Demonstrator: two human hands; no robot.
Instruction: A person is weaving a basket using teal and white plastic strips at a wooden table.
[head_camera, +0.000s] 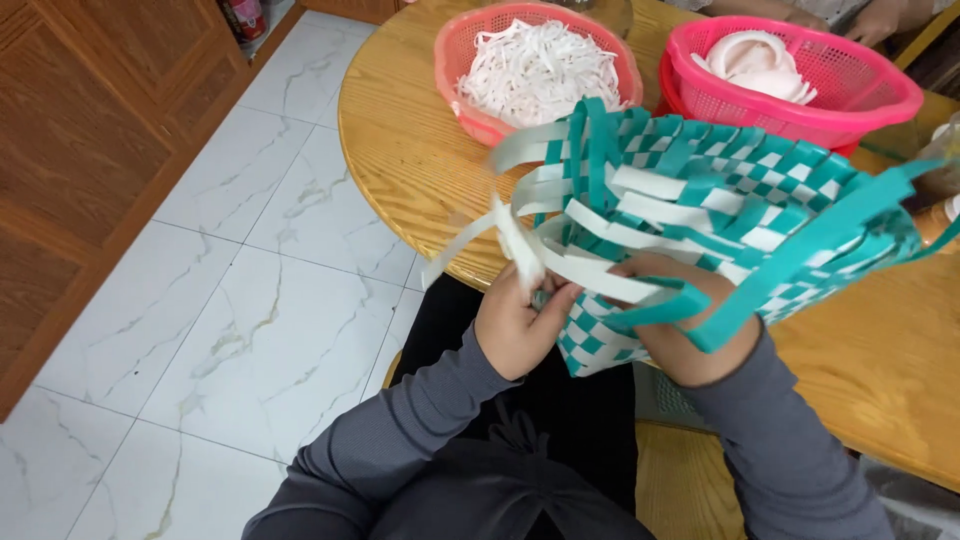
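A half-woven basket (700, 215) of teal and white plastic strips lies tilted on its side over the edge of a round wooden table (420, 150). Loose strip ends stick out toward me. My left hand (515, 325) pinches a white strip (510, 245) at the basket's open rim. My right hand (690, 330) grips the basket's lower wall from below, partly hidden by teal strips crossing over it.
A salmon plastic basket (455, 60) full of white strips and a pink basket (870, 90) with white coiled strip stand at the table's far side. Another person's hand (875, 20) shows at the top right. White marble floor and a wooden cabinet (90, 150) lie left.
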